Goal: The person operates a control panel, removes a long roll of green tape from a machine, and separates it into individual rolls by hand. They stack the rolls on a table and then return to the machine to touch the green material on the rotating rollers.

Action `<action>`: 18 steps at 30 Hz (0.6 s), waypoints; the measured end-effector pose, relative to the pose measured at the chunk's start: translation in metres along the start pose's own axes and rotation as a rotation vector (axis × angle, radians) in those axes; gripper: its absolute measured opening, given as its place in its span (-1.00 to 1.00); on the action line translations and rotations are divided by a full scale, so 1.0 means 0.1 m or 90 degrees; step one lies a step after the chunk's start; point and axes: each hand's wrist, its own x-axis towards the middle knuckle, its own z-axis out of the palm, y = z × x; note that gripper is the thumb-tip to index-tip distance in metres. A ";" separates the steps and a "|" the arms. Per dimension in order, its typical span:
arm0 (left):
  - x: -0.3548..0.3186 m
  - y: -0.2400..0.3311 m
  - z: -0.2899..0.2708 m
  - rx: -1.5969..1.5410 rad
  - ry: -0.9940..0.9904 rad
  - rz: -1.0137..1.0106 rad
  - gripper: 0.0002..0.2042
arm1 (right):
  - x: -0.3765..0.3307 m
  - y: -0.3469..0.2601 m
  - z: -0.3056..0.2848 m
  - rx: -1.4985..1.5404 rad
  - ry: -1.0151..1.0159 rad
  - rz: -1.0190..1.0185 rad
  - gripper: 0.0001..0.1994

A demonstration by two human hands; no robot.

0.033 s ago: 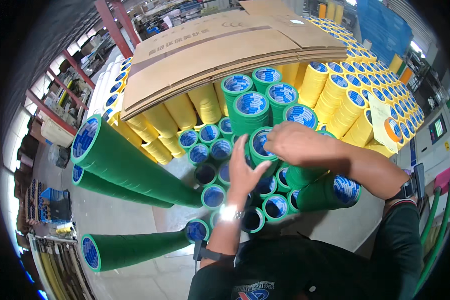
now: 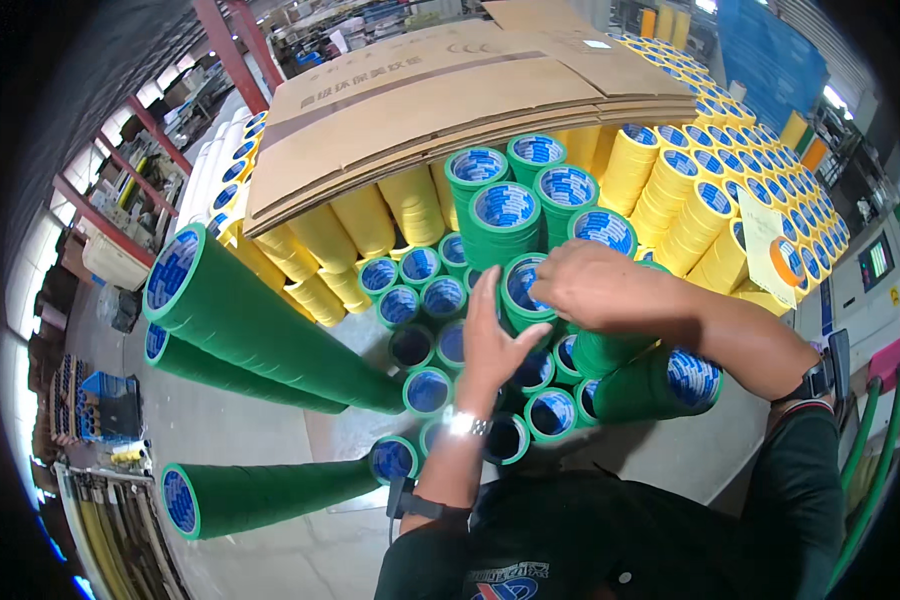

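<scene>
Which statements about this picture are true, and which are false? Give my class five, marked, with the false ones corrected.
1. Flat cardboard lies over yellow rolls. True.
2. The left grip is clenched. False: the left grip is open, its thumb apart.
3. The right grip is at a green roll. True.
4. That roll's core is red. False: its core is blue.
5. The orange roll is far left. False: the orange roll is at the right.
</scene>
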 end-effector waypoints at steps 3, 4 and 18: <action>0.01 0.04 0.07 0.061 -0.005 0.047 0.02 | -0.05 -0.02 -0.19 0.004 0.054 0.009 -0.78; 0.02 0.04 0.09 0.055 0.006 0.056 0.00 | -0.08 -0.01 -0.26 0.011 0.083 0.017 -0.75; -0.69 0.50 -0.40 0.014 0.225 0.059 -0.47 | -0.54 0.08 -0.89 0.024 0.282 0.018 -0.63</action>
